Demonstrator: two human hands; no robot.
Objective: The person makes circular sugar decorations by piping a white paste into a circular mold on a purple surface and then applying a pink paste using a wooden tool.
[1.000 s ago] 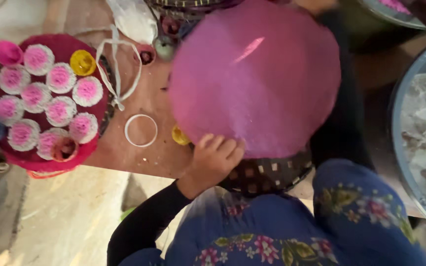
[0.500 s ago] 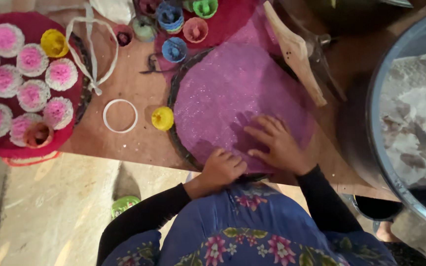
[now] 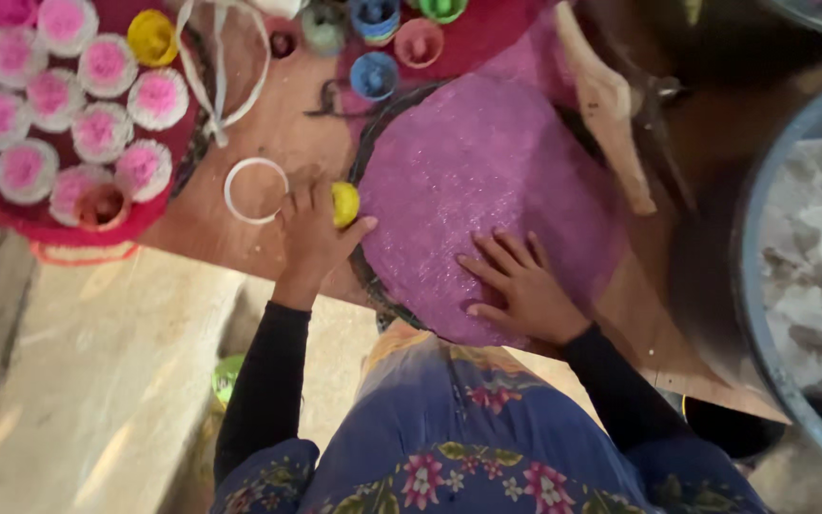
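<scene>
Now the left hand (image 3: 314,236) curls around a small yellow cup (image 3: 344,204) near the bench's (image 3: 278,124) front edge, while the right hand (image 3: 522,288) presses flat, fingers spread, on the purple round sheet (image 3: 487,171).

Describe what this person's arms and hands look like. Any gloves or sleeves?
No gloves: both the left hand and the right hand are bare, with no rings or bracelets visible. Each arm wears a snug black sleeve reaching the wrist. Below them shows a blue garment printed with pink flowers and green leaves.
</scene>
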